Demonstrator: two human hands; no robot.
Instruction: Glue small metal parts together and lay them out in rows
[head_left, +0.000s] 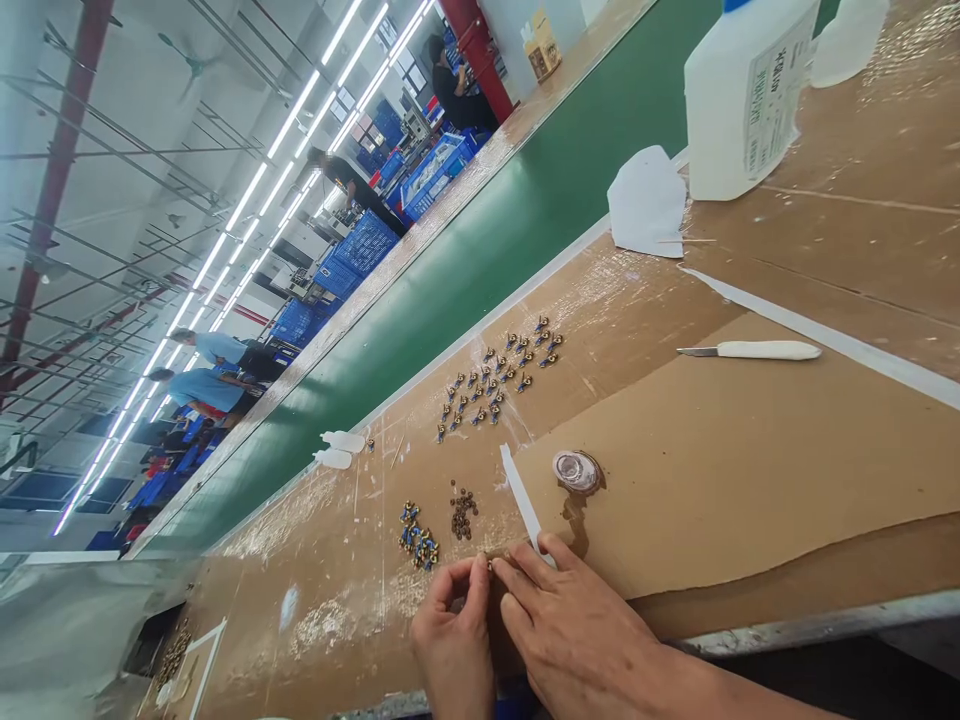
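My left hand (pixel 456 625) is closed in a pinch at the table's near edge, thumb against forefinger. My right hand (pixel 574 620) meets it there, its fingers bent and the forefinger tip close to the left thumb. Something tiny and brownish shows between the fingertips, too small to name. Just beyond my hands lie a pile of small brown bead-like pieces (pixel 463 515) and a heap of small blue-and-gold pieces (pixel 418 537). A white strip (pixel 520 490) reaches under my right fingers. Farther off, many similar blue-and-gold pieces (pixel 487 385) are laid out in loose rows.
Brown cardboard (pixel 750 450) covers the right side, bearing a small round dish (pixel 577 471) of pale paste and a white-handled knife (pixel 750 350). A white jug (pixel 742 110) stands behind. Small white bottles (pixel 334 458) lie left. A green belt (pixel 450 300) runs beyond; people work in the distance.
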